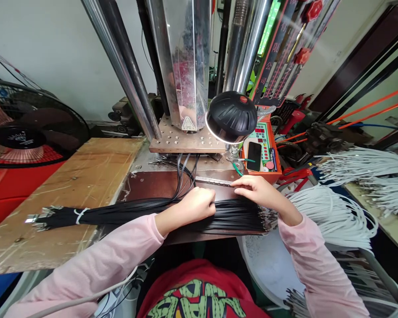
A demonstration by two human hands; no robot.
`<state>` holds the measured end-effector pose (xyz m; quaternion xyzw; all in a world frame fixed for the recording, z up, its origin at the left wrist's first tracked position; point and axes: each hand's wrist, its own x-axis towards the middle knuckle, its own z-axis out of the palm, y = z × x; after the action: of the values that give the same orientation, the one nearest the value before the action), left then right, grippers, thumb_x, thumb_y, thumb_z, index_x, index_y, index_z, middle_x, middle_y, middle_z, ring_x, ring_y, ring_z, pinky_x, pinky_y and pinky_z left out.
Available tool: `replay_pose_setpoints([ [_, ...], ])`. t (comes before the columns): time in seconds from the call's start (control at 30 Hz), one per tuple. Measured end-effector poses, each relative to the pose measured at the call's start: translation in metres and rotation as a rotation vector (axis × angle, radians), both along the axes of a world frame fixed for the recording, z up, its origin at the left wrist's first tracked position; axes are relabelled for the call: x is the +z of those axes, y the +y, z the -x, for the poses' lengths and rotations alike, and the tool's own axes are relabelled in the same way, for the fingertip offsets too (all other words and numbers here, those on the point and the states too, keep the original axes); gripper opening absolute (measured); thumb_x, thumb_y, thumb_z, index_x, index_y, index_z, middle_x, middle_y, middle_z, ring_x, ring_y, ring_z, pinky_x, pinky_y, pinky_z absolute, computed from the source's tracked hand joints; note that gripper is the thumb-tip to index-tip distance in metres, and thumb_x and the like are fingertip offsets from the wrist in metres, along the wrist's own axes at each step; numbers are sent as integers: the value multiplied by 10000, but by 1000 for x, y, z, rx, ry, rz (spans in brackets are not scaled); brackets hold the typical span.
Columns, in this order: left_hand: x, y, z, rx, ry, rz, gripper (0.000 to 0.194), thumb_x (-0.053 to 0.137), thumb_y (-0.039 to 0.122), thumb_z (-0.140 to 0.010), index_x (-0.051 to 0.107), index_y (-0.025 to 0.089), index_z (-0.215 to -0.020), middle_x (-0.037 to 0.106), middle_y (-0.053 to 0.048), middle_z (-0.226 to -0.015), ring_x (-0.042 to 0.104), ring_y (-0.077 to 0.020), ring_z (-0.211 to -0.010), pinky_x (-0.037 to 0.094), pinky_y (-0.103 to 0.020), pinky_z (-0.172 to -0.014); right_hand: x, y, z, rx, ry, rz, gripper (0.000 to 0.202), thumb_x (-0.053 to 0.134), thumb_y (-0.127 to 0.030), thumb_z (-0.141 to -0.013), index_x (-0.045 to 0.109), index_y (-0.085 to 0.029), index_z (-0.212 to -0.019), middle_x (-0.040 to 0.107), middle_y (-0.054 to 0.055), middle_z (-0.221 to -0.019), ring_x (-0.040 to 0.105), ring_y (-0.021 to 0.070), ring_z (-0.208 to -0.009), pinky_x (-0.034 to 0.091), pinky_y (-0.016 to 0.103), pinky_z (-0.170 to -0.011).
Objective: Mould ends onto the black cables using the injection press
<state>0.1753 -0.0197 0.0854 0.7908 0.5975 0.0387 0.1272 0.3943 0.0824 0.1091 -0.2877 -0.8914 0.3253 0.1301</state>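
My left hand [195,205] is closed like a fist over a long bundle of black cables [126,214]; whatever its fingers grip is hidden. My right hand [260,191] has thumb and fingertips at the right end of a narrow metal strip [214,181] that lies in front of the press. Loose black cables [180,176] curve from the press's metal plate [187,143] down towards my left hand. A white tie [81,215] binds the bundle near its left end, where metal connectors [41,218] stick out. More connector ends [267,218] show below my right hand.
A black lamp [232,117] hangs by the press, beside an orange control box [268,145] with a phone [254,155] on it. White cables [331,216] are heaped at right above a white tub [268,265]. A fan [23,128] stands left of the wooden board [96,163].
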Motion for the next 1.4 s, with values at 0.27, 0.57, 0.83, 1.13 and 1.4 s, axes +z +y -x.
replay_pose_setpoints([
  [0.27,2,-6,14,164,-544,18,162,530,207,-841,558,210,-1001,683,-4,-894,641,-169,-800,470,-280,-736,1,-28,42,105,-279,-511,265,692,-338,-878,678,-212,-1111,630,68,-988,590,216,-930,475,312,-771],
  [0.57,18,-23,32,206,-840,41,218,575,236,-843,557,194,-1056,567,45,-723,549,-132,-688,442,-262,-687,5,-32,34,6,-503,-731,71,566,-162,-920,623,-193,-894,619,69,-935,581,212,-887,402,295,-626],
  [0.83,33,-33,45,60,-849,145,241,605,220,-846,606,194,-1086,643,17,-840,589,-137,-767,460,-268,-741,-6,-30,18,-124,-490,-792,146,527,-121,-933,646,-205,-934,652,50,-934,599,192,-856,384,294,-588],
  [1.13,41,-35,61,-35,-880,193,306,453,211,-941,575,215,-1221,680,-52,-1231,650,-176,-1111,487,-310,-993,-29,-11,27,-416,-33,-552,311,474,-119,-902,697,-197,-1104,701,62,-1083,647,227,-992,510,344,-844],
  [1.4,27,49,65,-79,-554,-9,355,477,128,-840,652,164,-1147,714,-86,-1119,653,-224,-1019,489,-340,-940,-28,12,46,-341,364,75,313,525,-151,-760,747,-204,-976,753,29,-962,694,196,-891,532,326,-834],
])
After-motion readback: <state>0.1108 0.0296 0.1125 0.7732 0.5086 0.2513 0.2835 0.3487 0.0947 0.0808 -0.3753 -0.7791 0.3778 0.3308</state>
